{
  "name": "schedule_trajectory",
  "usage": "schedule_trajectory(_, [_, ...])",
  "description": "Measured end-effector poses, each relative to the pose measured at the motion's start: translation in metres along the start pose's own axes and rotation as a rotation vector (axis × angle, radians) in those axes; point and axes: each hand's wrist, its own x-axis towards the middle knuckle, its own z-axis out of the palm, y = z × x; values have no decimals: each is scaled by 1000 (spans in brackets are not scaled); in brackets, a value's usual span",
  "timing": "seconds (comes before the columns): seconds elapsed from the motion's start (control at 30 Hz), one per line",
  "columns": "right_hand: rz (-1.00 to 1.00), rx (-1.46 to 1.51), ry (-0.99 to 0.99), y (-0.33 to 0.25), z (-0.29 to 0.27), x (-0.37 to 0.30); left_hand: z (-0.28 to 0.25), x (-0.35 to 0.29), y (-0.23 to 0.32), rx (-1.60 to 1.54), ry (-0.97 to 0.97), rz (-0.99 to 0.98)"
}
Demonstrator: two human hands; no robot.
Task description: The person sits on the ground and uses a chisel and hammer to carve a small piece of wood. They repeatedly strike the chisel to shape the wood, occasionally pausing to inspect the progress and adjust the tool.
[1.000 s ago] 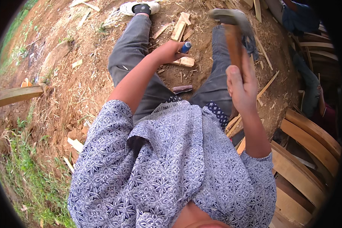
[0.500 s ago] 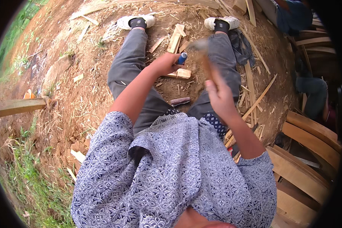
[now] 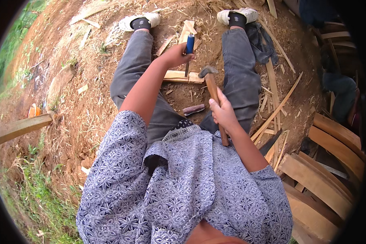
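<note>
Between my outstretched legs, my left hand (image 3: 179, 55) is closed round a chisel with a blue handle (image 3: 190, 44). The chisel stands nearly upright, its thin dark blade pointing down at a pale wood block (image 3: 175, 76) on the ground; whether the tip touches is hard to make out. My right hand (image 3: 225, 113) grips the wooden handle of a hammer (image 3: 212, 87). Its grey metal head is raised beside the block, to the right of the chisel and apart from it. A short brownish-purple cylindrical piece (image 3: 193, 109) lies on the soil nearer to me.
Wood offcuts (image 3: 187, 30) and shavings are strewn over the dirt around my feet. Long strips (image 3: 277, 106) lie to my right, near a dark plastic bag (image 3: 261, 46). Curved boards (image 3: 313, 179) are stacked at the lower right. Another person's leg (image 3: 339, 93) shows at the right.
The chisel has swung from tilted to nearly upright, its blade now down at the block. The hammer, blurred and higher before, has come down and nearer to me and is now sharp.
</note>
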Motion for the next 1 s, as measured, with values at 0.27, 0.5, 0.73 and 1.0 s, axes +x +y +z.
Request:
schedule_trajectory(0.27, [-289,-435,-118,43,14,24,-1,19,-1,-245,-113,-170])
schedule_trajectory(0.5, [-244,-584,-174,34,52,69,1,-11,7,-281,-89,24])
schedule_trajectory(0.73, [-325,-820,-155,51,56,89,7,-38,5,-500,89,-35])
schedule_trajectory(1.0, [-279,-957,-167,43,59,85,29,-69,-9,-1033,505,-306])
